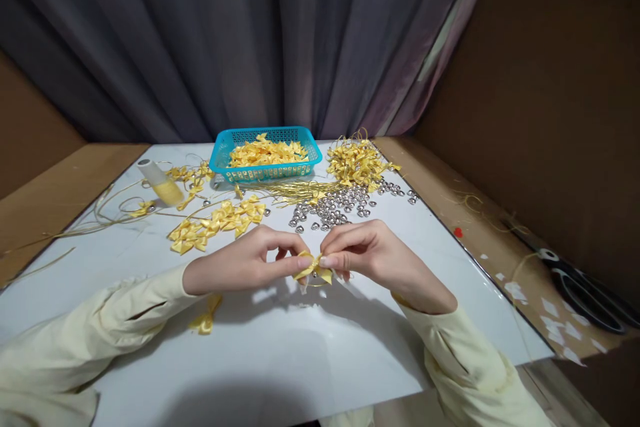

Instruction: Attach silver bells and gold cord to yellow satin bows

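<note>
Both hands meet above the white board, pinching one yellow ribbon bow [314,267] between them. My left hand [263,257] is closed on the bow's left side, thumb on top. From the other side my right hand [363,250] grips the bow's right part with thumb and fingers. A small silvery bead and a thin gold cord loop show at the bow's lower edge; a bit of white material hangs beside it. Under my left forearm lies a loose yellow bow [206,317]. Behind the hands spreads a heap of silver beads [333,207].
A blue basket [216,159] holds many yellow bows. A pile of corded bows [356,163] lies right of it, gold cords [300,192] in front. A row of bows [220,221] and a bottle [163,183] are at left. Black scissors [583,290] and white scraps [553,327] lie right.
</note>
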A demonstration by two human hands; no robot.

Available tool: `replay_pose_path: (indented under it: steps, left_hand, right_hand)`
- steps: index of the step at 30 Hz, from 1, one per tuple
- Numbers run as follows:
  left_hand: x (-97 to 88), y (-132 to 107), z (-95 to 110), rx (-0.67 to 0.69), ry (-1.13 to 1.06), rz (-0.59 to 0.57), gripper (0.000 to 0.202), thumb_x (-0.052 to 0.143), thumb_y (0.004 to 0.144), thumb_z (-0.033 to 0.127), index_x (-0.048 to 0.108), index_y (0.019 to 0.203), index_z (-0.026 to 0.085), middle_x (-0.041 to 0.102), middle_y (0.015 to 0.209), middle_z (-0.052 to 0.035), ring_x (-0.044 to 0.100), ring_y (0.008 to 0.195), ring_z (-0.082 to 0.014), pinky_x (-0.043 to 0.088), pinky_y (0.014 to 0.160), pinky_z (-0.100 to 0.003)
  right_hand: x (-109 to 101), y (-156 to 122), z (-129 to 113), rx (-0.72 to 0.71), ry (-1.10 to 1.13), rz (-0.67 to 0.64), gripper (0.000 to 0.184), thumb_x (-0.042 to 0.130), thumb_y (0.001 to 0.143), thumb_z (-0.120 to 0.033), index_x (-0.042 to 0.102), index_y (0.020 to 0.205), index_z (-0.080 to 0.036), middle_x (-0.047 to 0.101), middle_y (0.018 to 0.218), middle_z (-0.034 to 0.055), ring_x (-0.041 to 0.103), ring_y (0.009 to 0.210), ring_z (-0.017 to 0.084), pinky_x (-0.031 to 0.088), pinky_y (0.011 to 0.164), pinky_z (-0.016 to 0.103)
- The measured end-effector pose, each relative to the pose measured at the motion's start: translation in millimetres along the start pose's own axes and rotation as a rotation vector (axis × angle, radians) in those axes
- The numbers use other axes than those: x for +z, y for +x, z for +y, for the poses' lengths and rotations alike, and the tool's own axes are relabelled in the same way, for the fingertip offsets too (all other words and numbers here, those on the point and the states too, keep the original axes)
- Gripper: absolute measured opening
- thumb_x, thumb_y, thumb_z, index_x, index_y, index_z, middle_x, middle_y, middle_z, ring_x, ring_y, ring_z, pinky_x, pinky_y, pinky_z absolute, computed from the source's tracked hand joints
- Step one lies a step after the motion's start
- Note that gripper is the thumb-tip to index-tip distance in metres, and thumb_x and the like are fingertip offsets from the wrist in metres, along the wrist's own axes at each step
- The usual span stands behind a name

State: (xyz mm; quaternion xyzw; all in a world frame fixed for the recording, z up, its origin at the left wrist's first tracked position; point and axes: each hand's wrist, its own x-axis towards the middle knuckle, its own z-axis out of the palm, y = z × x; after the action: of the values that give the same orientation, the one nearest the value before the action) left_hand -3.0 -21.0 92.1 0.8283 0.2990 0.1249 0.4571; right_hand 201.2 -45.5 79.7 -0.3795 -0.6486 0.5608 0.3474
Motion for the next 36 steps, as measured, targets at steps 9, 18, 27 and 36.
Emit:
replay_pose_path:
  steps: [9, 18, 27, 36]
  left_hand:
    - [4.7, 1.5, -0.8, -0.102, 0.059, 0.235, 0.025, 0.050, 0.087, 0.031, 0.066, 0.074, 0.016, 0.067, 0.071, 0.0006, 0.055, 0.066, -0.0126, 0.039, 0.063, -0.023]
    - [6.6, 4.1, -3.6, -0.140, 0.030, 0.354, 0.023, 0.054, 0.082, 0.031, 0.068, 0.071, 0.017, 0.066, 0.069, 0.0010, 0.053, 0.065, -0.0128, 0.037, 0.061, -0.023]
    - [6.9, 4.2, -5.2, -0.136, 0.004, 0.381, 0.022, 0.054, 0.082, 0.030, 0.068, 0.071, 0.017, 0.068, 0.071, 0.0018, 0.056, 0.069, -0.0132, 0.037, 0.062, -0.023]
    - [6.3, 5.0, -3.0, -0.158, -0.021, 0.411, 0.021, 0.057, 0.081, 0.030, 0.070, 0.071, 0.018, 0.071, 0.074, 0.0008, 0.057, 0.069, -0.0141, 0.039, 0.065, -0.024]
  right_hand:
    - [-2.1, -10.5, -7.8, -0.113, -0.164, 0.363, 0.012, 0.070, 0.077, -0.029, 0.074, 0.074, -0.019, 0.064, 0.060, 0.0010, 0.053, 0.050, 0.011, 0.045, 0.050, 0.025]
    - [4.1, -9.4, 1.2, -0.079, -0.216, 0.121, 0.010, 0.055, 0.086, -0.017, 0.065, 0.083, -0.015, 0.067, 0.060, 0.0020, 0.065, 0.058, 0.013, 0.050, 0.057, 0.024]
    - [10.5, -8.7, 2.9, -0.306, -0.642, 0.246, 0.016, 0.056, 0.082, -0.008, 0.067, 0.074, -0.016, 0.068, 0.064, 0.0012, 0.062, 0.059, 0.014, 0.046, 0.064, 0.028]
    - [13.6, -8.0, 5.0, -0.375, -0.707, 0.291, 0.017, 0.057, 0.081, -0.007, 0.064, 0.070, -0.017, 0.066, 0.057, -0.0039, 0.056, 0.052, 0.010, 0.035, 0.085, 0.036]
